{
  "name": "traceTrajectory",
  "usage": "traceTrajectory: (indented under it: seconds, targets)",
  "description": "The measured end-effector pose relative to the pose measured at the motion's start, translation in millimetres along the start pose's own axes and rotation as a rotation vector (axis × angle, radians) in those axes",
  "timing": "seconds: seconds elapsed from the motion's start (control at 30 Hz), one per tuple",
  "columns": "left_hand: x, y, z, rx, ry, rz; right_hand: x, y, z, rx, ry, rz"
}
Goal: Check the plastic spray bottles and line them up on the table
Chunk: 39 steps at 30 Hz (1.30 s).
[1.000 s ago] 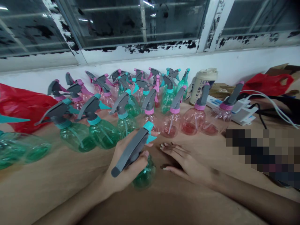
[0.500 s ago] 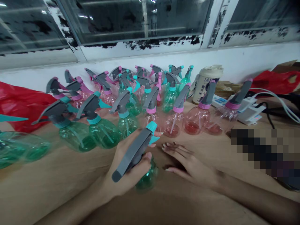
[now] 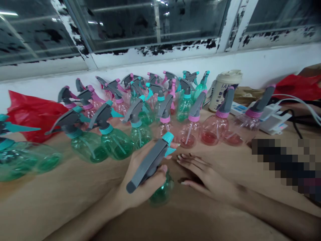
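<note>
My left hand [image 3: 142, 177] is wrapped round the neck of a green spray bottle [image 3: 162, 194] with a grey and turquoise trigger head. The bottle is at the front middle of the table, and its neck is hidden by my fingers. To its right, my right hand [image 3: 200, 172] lies on the tabletop with the fingers stretched out, apart from the bottle. Just beyond my hands stand a pink spray bottle [image 3: 187, 137] and a green spray bottle [image 3: 116, 147], among several others in a row.
Several more pink and green spray bottles crowd toward the wall. A red plastic bag [image 3: 32, 115] lies at the left. At the right are a paper coffee cup [image 3: 224, 90], a white power strip [image 3: 272, 124] with cables, and another red bag [image 3: 298, 87]. A pixelated patch covers the right edge.
The whole view has shifted slightly, so everything appears a little further right. Both hands keep the same pose, the left still round the green spray bottle.
</note>
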<state>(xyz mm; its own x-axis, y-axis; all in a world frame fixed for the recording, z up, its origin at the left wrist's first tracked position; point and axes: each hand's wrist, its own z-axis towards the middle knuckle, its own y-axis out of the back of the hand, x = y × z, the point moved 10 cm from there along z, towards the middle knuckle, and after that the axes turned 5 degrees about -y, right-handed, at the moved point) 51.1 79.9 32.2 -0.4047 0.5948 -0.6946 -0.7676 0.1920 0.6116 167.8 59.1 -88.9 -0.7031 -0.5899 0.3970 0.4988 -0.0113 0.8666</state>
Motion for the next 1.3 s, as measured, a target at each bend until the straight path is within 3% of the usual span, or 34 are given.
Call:
traceTrajectory:
  seconds: [0.13, 0.47, 0.67, 1.13, 1.3]
  targets:
    - [4, 0.3, -1, 0.012, 0.003, 0.059, 2, 0, 0, 0.002, 0.017, -0.001]
    - [-2, -3.0, 1, 0.028, -0.021, -0.058, -2, -1, -1, -0.005, 0.001, 0.019]
    - [5, -1.6, -1, 0.023, 0.023, 0.05, 1, 0, 0, 0.001, 0.004, 0.016]
    - [8, -2.3, -1, 0.024, 0.025, 0.037, 1, -2, 0, 0.016, 0.015, -0.025]
    - [9, -3.1, 0, 0.032, 0.022, 0.05, 9, 0, -1, -0.024, 0.069, -0.142]
